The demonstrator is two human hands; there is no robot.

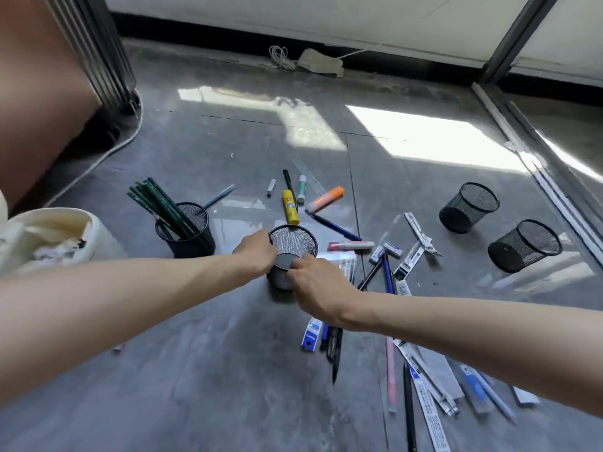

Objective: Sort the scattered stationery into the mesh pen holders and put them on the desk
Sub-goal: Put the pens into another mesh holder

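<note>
An empty black mesh pen holder [295, 243] stands on the grey floor at the centre. My left hand [256, 251] grips its left rim and my right hand [318, 288] grips its near side. To the left, a second mesh holder [192, 236] is filled with several dark green pencils [160, 203]. Two more empty mesh holders [468, 207] [523, 246] stand tilted at the right. Scattered on the floor beyond the centre holder lie a yellow glue stick [289, 207], an orange highlighter [324, 199] and a blue pen [336, 227]. Several pens and refill packets [424, 393] lie under my right arm.
A cream bin [98, 230] with crumpled paper stands at the near left. A brown panel with a metal frame [98, 57] rises at the far left, with a white cable [107, 151] along the floor. A sliding-door track [535, 164] runs along the right.
</note>
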